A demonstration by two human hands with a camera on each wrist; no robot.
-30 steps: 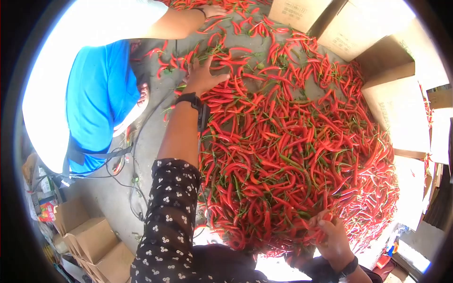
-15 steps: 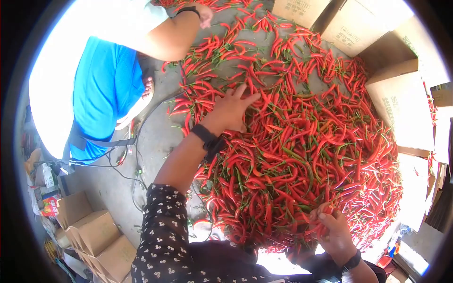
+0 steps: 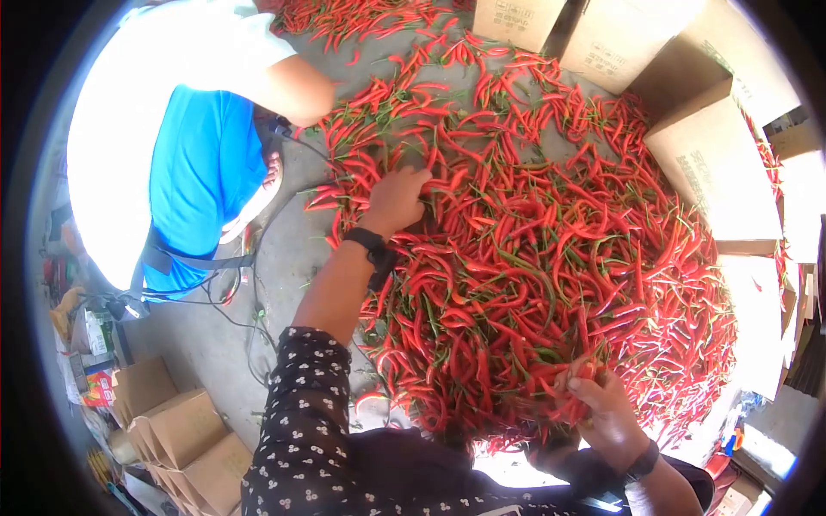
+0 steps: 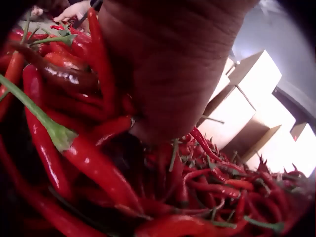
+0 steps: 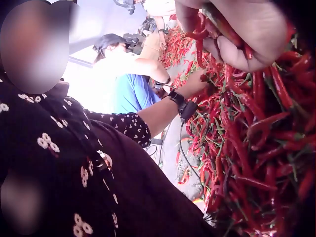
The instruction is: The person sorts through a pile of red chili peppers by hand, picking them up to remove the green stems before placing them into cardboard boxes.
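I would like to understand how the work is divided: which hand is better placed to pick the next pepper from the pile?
Probably the left hand: it reaches down into the pile, though the head view hides its fingertips. The right hand grips some peppers, so it seems less free.

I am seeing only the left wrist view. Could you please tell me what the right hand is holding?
Observer: The right hand holds red peppers.
Operator: Thank you. And where in the pile is the left hand?
Observer: Near the pile's left edge, as the head view shows.
Operator: Is there also something in the lower left of that view?
Observer: Yes, some brown boxes.
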